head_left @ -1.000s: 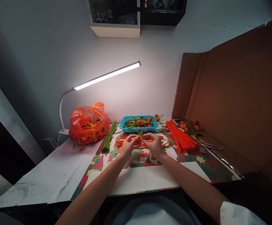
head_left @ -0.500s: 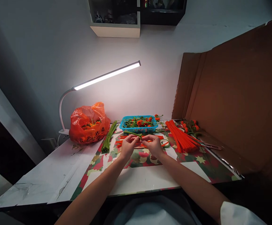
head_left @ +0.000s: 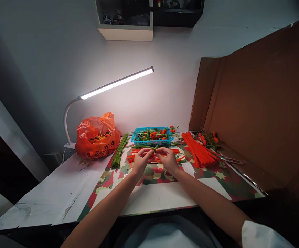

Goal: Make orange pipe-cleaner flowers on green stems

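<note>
Both hands meet above the middle of the table, fingertips pinched close together. My left hand (head_left: 142,161) is closed on a green pipe cleaner (head_left: 141,147), whose long end points left and whose short end sticks up between the hands. My right hand (head_left: 168,160) pinches the same green piece near its bent part. Under and behind the fingers lie several orange-red pipe cleaners (head_left: 175,151). A roll of green tape (head_left: 181,157) rests just right of my right hand. The exact fold between the fingertips is hidden.
A blue basket (head_left: 153,143) of orange flowers stands behind the hands. Left are a bundle of green pipe cleaners (head_left: 120,151) and an orange plastic bag (head_left: 97,137) beneath a lit lamp (head_left: 118,82). Right are red pipe cleaners (head_left: 199,151), scissors (head_left: 233,161) and a cardboard panel (head_left: 257,103).
The green pipe cleaner has shifted and turned slightly between the fingertips, its short end now leaning up to the right. Both hands stay almost in place.
</note>
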A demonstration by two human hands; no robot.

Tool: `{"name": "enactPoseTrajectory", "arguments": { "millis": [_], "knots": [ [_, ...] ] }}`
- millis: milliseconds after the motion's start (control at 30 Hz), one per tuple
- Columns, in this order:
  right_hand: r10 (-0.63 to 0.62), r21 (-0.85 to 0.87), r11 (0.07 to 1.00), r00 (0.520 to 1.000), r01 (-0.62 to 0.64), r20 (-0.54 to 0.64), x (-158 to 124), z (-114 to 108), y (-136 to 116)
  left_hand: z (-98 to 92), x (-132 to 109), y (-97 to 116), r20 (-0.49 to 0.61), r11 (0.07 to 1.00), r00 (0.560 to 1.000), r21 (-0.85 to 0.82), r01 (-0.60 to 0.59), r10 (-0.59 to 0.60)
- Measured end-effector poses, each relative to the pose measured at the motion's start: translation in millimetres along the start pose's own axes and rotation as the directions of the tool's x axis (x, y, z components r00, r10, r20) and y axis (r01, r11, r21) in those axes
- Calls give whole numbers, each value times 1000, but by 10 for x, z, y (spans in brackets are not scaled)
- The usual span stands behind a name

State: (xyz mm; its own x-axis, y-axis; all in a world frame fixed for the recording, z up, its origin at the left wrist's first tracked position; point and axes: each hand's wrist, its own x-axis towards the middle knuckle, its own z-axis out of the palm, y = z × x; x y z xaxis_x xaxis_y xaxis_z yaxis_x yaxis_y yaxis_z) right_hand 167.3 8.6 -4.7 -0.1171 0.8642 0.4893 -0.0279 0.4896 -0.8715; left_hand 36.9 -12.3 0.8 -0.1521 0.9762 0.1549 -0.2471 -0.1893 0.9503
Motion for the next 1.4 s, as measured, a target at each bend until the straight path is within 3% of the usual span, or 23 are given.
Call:
{"name": "enactPoseTrajectory", "arguments": {
  "millis": [233,333,500,700,900,1033,1267,1400],
  "knots": [
    [68,101,993,998,-66,-19,36,7,67,-5,-12,9,18,999,999,14,-42,42],
    [79,62,995,995,-75,-55,26,1,51,-22,-3,20,36,1000,999,-1,-24,24],
    [14,-116,993,994,-26,-104,-26,-4,-41,-19,-3,60,46,1000,999,25,8,-9],
    [-176,-235,959,983,160,-47,-68,4,-117,-1,4,68,10,999,1000,37,-20,20],
    [-130,-233,966,989,109,-74,-66,6,-80,3,-14,83,-1,999,999,14,-35,35],
    [-175,-260,954,981,148,-81,-70,16,-63,2,-25,87,-32,998,998,37,-54,55],
    [-271,-372,894,962,250,-6,-82,9,-58,-5,-26,87,66,996,998,89,-8,2],
    [-193,-300,940,979,163,-72,-68,40,-63,-17,-3,58,72,994,997,104,-46,38]
  ]
}}
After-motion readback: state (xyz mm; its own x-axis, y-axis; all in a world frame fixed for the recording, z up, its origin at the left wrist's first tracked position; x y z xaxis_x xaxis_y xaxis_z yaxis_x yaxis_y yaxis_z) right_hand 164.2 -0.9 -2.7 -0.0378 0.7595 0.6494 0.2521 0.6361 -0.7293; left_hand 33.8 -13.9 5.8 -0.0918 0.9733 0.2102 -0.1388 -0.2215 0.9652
